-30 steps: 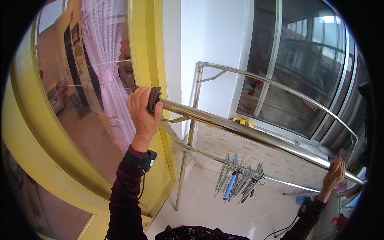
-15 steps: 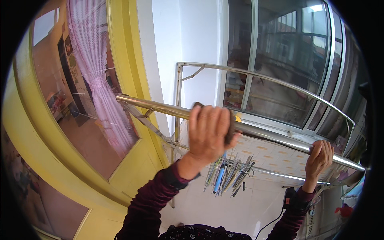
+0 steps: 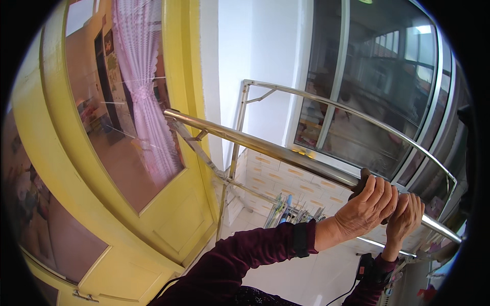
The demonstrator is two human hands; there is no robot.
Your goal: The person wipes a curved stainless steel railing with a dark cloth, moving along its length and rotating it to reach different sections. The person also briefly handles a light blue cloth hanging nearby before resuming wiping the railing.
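Observation:
A long shiny metal tube [image 3: 245, 138] slopes across the top of a folding metal rack, high at the left and low at the right. My left hand [image 3: 365, 208] is closed round a dark cloth-like pad [image 3: 361, 183], pressed over the tube. What the pad is made of I cannot make out. Right beside it, my right hand [image 3: 405, 219] grips the tube near its right end, the fingers wrapped over the top. The two hands nearly touch.
The rack's thinner rail [image 3: 337, 104] runs behind the tube, before a sliding window [image 3: 383, 76]. A yellow door [image 3: 184, 224] with a pink curtain [image 3: 140, 92] behind its glass stands at left. Thin rods [image 3: 293, 209] hang in a bunch below. A cable [image 3: 347, 293] trails from my right wrist.
My left hand has slid right along the tube with the dark pad, from its middle up to my right hand. The right hand keeps its grip. The view has shifted slightly.

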